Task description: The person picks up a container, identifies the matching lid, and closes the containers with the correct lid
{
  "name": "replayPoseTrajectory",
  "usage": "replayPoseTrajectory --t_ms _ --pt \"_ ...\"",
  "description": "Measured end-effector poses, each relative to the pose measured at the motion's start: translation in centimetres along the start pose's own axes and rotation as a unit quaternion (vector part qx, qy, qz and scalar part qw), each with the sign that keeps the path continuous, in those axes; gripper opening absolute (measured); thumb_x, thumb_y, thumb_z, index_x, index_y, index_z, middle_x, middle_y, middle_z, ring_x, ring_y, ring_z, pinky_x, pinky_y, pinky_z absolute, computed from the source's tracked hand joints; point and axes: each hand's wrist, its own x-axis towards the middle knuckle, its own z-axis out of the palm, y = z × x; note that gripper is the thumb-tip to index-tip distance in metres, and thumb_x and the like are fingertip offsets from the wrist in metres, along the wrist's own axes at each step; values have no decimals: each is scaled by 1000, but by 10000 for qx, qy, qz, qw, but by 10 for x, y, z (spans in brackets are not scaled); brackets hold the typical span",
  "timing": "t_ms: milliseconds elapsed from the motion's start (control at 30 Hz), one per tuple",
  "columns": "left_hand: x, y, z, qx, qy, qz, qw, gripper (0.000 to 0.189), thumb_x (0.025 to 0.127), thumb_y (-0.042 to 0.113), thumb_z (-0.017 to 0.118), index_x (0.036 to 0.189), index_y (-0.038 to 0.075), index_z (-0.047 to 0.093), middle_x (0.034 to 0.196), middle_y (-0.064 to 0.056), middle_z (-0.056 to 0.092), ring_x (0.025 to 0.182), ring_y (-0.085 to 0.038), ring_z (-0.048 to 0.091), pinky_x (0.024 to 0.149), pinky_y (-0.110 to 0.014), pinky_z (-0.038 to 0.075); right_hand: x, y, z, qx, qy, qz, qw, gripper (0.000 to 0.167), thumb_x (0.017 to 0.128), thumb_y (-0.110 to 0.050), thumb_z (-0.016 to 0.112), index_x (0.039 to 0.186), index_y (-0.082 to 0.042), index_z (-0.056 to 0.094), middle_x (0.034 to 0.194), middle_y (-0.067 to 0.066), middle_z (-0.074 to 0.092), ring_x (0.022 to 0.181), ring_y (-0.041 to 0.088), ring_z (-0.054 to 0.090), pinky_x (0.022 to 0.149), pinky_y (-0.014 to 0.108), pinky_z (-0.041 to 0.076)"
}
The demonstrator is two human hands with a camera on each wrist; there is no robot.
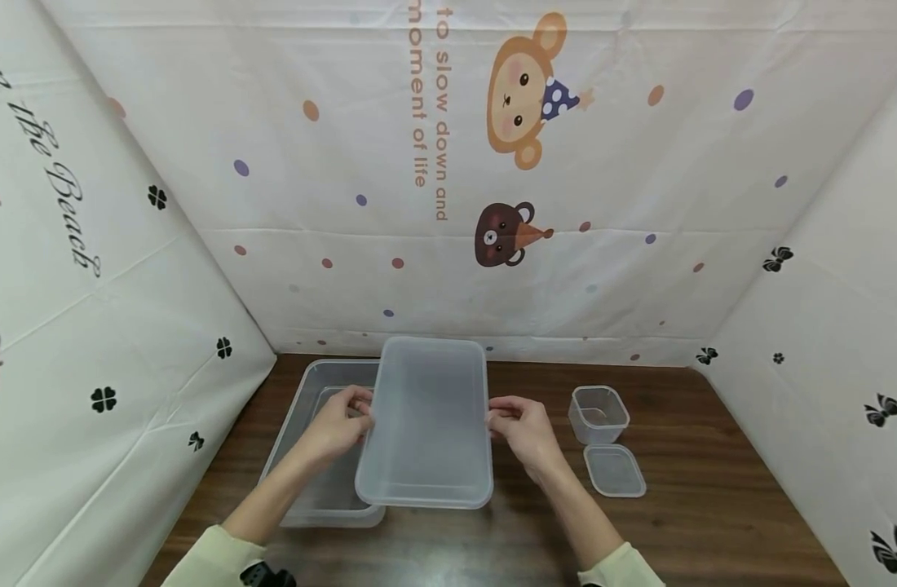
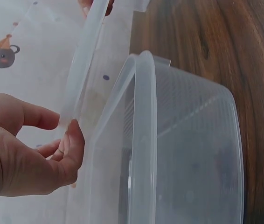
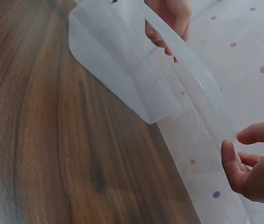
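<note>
Both our left fingers [image 2: 75, 143] and right fingers [image 3: 232, 165] pinch the lid [image 1: 428, 420]; between them, its long way points ahead.

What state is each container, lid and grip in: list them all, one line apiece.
Large container: open, upright on the table.
Large lid: off, held up above the table.
Small container: open, upright on the table, looks empty.
Small lid: off, lying flat on the table beside the small container.
Left grip: pinching the large lid's left edge.
Right grip: pinching the large lid's right edge.
</note>
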Motion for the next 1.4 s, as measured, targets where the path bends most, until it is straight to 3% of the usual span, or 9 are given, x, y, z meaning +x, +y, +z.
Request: replayPoseTrajectory --t_ms 233,567,867,1033,1400 --pt "-3 -5 -13 68 -3 -49 10000 39 97 -4 58 135 -7 54 109 -16 55 89 -24 58 73 -40 59 0 4 13 -1 -78 -33 10000 25 96 7 68 120 11 70 99 19 70 86 20 68 79 35 63" --pt "-12 -10 -28 359 -27 15 9994 42 98 -4 58 139 -9 51 111 -18 56 92 -26 60 76 -45 60 3 4 28 -62 -286 -181 9994 28 96 5 69 122 12 68 100 21 69 87 22 68 77 36 64" --pt "-10 -12 -40 510 -24 9 9987 42 97 -6 57 138 -9 50 111 -19 55 88 -24 59 71 -39 58 5 0 39 73 -420 -136 9990 26 96 6 68 122 11 69 99 19 69 85 20 68 75 28 62" --pt "-10 -11 -48 818 -48 28 9966 42 97 -2 58 139 -8 51 109 -17 58 87 -23 61 71 -37 57 8 2 44 71 -445 -143 9989 25 96 6 67 121 11 69 98 19 69 86 22 68 82 38 64" --pt "-9 -21 -69 323 -290 -56 9990 45 102 2 59 144 -8 47 111 -16 57 94 -27 61 80 -44 59 12 -1 60 127 -562 -330 9978 33 93 9 66 126 14 66 97 20 69 82 20 68 74 29 62"
